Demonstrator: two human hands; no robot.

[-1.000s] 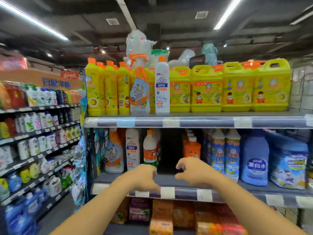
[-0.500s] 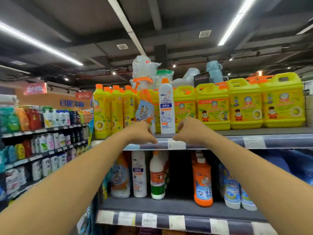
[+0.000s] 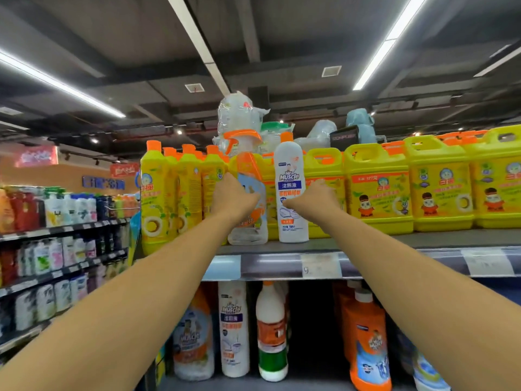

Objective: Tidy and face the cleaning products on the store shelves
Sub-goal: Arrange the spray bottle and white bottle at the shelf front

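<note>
Both grips are raised to the grey metal top shelf (image 3: pixel 282 266) in the head view, the only view given. The left grip (image 3: pixel 234 198) lies against the front left side of a translucent trigger-spray bottle with an orange nozzle and blue-and-orange label (image 3: pixel 249 227). Its fingers seem curled onto the body, though the back of the hand hides most of them. The right grip (image 3: pixel 314 197) holds a tall white plastic bottle with an orange cap and blue Mr Muscle label (image 3: pixel 290 190) from its right side, thumb across the front. Both bottles stand upright at the shelf's front edge, just beside each other.

The step in hand looks like facing these two. They differ from the yellow stock behind them, and matching bottles stand on the shelf below. The next move probably calls for a firm hold on each, then either turning the labels square to the aisle or lifting both down to their own rows, taking care not to knock the neighbours.

As for containers, the top shelf carries tall yellow bottles with orange caps (image 3: pixel 153 198) to the left and squat yellow handled jugs (image 3: pixel 377 190) to the right, with plastic-wrapped bundles (image 3: pixel 239 114) piled behind. The lower shelf holds another white Mr Muscle bottle (image 3: pixel 234 328), a white bottle with an orange label and green base (image 3: pixel 272 334) and an orange bottle (image 3: pixel 369 342). Fill levels cannot be told.
</note>
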